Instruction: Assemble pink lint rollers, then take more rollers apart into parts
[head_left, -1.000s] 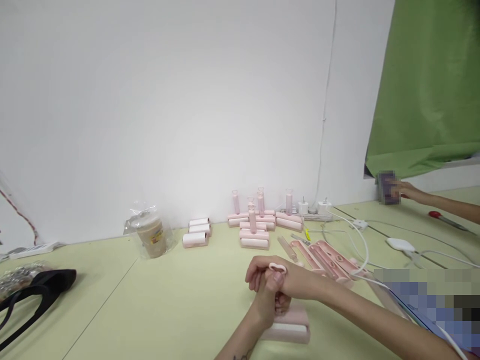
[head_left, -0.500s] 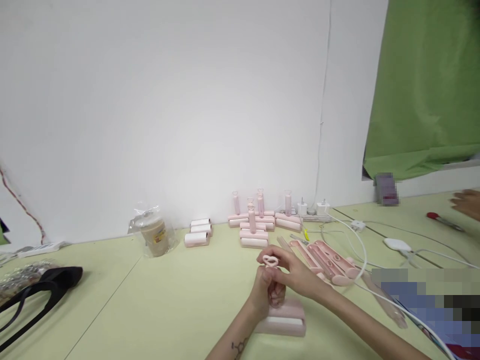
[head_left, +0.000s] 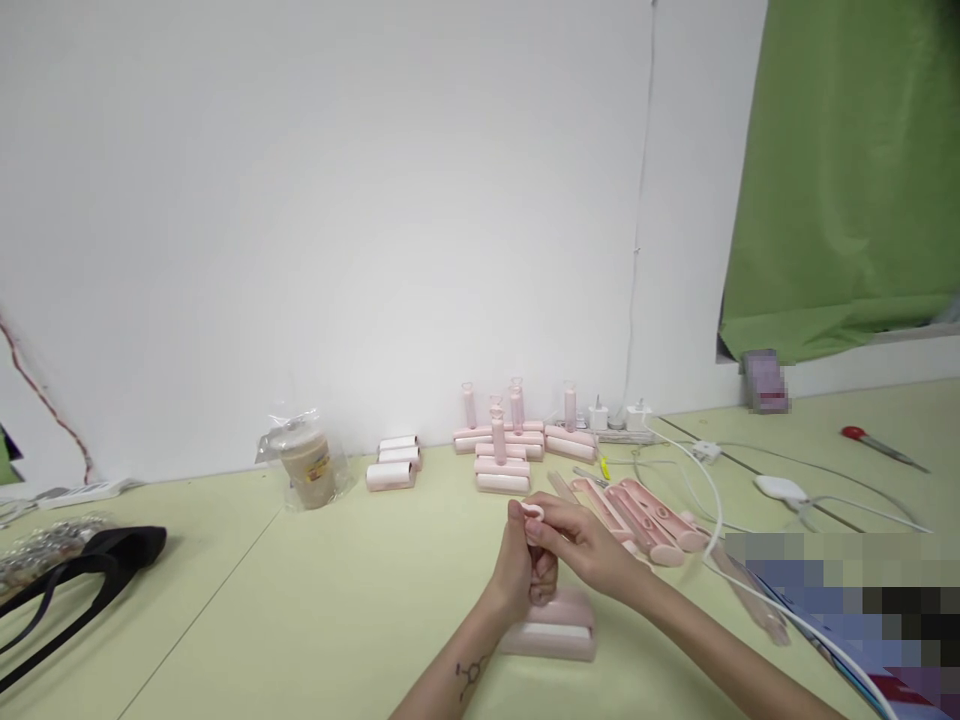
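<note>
My left hand point(head_left: 517, 575) is wrapped round the upright handle of a pink lint roller. A pale pink loop point(head_left: 532, 511) at the handle's top shows above the fist. The fingers of my right hand point(head_left: 581, 545) close in on that loop from the right, thumb and fingertips against it. Below both hands the roller's pink casing point(head_left: 574, 640), with a white sheet roll in it, rests on the table. Most of the handle is hidden by my fingers.
Several finished-looking pink lint rollers point(head_left: 502, 482) stand by the wall, left of them white rolls point(head_left: 390, 475) and a bagged cup point(head_left: 311, 470). Pink casing halves point(head_left: 652, 525) lie to the right among white cables point(head_left: 720, 510). A red-handled tool point(head_left: 885, 448) and a black strap point(head_left: 112, 560) lie further out.
My thumbs and fingers have shifted round the loop, which now shows from a different angle. Another person's hand at the far right has left the view. The view has shifted slightly.
</note>
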